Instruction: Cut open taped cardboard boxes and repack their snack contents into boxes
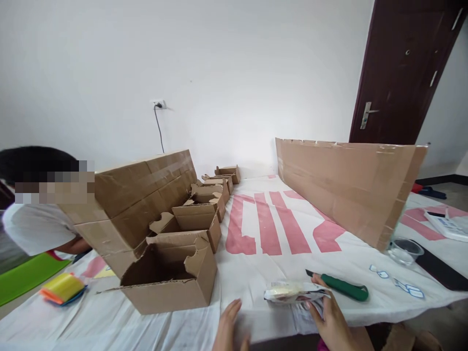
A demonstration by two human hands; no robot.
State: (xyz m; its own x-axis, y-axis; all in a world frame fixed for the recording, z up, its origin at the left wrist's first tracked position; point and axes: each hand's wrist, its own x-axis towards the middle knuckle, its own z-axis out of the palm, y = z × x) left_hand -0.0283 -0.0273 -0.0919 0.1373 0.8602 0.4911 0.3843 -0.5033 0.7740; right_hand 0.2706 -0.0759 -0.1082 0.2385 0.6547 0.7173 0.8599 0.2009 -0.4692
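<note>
One white packet (288,292), gripped at one end by the right hand (331,314); left hand (229,325) open, apart. One green-handled utility knife (345,287), just beyond. Open-topped cardboard boxes (171,295), in a row. One upright cardboard panel (347,185), opposite. One person (38,226), I see, white-sleeved.

White wall (234,63), dark reddish-brown door (398,78)

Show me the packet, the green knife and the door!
Packet (287,292): head view, on its wrapper.
Green knife (344,287): head view, on its handle.
Door (405,73): head view, on its panel.
</note>
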